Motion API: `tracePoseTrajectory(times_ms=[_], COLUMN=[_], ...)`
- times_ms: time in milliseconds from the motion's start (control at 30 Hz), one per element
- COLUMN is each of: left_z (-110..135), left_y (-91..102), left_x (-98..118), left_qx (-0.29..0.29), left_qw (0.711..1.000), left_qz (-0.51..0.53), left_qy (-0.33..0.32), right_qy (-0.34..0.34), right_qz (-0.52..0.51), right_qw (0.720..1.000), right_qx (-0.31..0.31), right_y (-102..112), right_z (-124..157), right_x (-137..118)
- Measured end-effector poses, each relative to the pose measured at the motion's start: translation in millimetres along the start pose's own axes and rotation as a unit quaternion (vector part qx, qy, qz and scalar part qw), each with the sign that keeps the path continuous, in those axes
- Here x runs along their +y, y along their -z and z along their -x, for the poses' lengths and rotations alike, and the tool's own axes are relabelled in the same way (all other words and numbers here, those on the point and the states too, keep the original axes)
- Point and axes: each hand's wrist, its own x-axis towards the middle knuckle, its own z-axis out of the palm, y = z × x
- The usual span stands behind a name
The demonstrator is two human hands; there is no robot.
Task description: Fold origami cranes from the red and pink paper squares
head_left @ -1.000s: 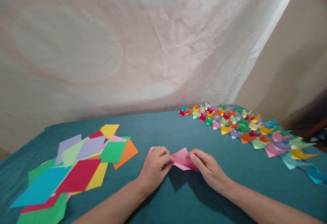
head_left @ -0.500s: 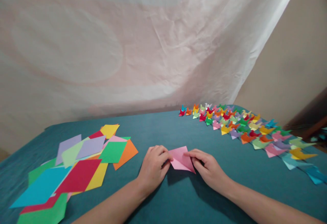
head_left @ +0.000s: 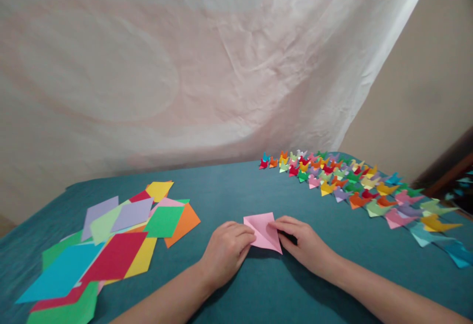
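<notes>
A pink folded paper lies flat on the teal tablecloth, in front of me at the centre. My left hand rests at the paper's lower left edge, fingers curled and pressed on it. On the other side, my right hand pinches the paper's right edge between thumb and fingers. Both forearms come in from the bottom of the view.
A loose heap of coloured paper squares covers the left of the table. Rows of several small folded paper birds run along the right side toward the far edge. A creased white cloth hangs behind the table.
The pink paper has been laid flatter on the cloth. My left hand slid down and right along its lower edge; my right hand stayed on the right edge.
</notes>
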Motion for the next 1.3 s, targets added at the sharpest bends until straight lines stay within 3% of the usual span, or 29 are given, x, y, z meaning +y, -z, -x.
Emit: tracePoseTrajectory(times_ms=[267,367,533,733,967,1133,1233,1300], left_z=[1.9,2.5,2.5,-0.6,-5.6,-5.5,-3.4,-2.8], left_y=[-0.2,0.0,1.8,9.3,10.0,6.9,6.7,8.7], left_x=[0.9,-0.4,-0.7,8.0,5.1,-1.6,0.9,6.8], left_qx=[0.004,-0.001,-0.008,-0.027,-0.007,-0.008,0.011,0.005], left_qw=[1.0,1.0,0.999,0.998,0.994,0.989,0.991,0.996], left_qz=[0.005,-0.001,-0.013,-0.027,0.012,0.039,0.015,-0.01], left_qy=[0.015,0.031,0.048,0.048,0.108,0.146,0.131,0.085], right_qy=[0.126,0.145,0.166,0.124,0.027,-0.016,-0.033,-0.042], right_qz=[0.261,0.262,0.189,0.116,0.0,-0.019,-0.007,0.007], right_qw=[0.957,0.954,0.967,0.981,0.995,0.997,0.997,0.997], right_qx=[0.018,0.016,-0.039,-0.097,-0.091,-0.079,-0.073,-0.064], right_y=[15.8,16.4,13.8,15.4,14.6,7.4,3.3,1.1], right_z=[-0.5,-0.6,0.1,-3.7,-19.0,-30.3,-33.2,-33.3], right_x=[-7.1,-11.5,-11.6,-13.1,-8.2,4.0,7.6,8.3])
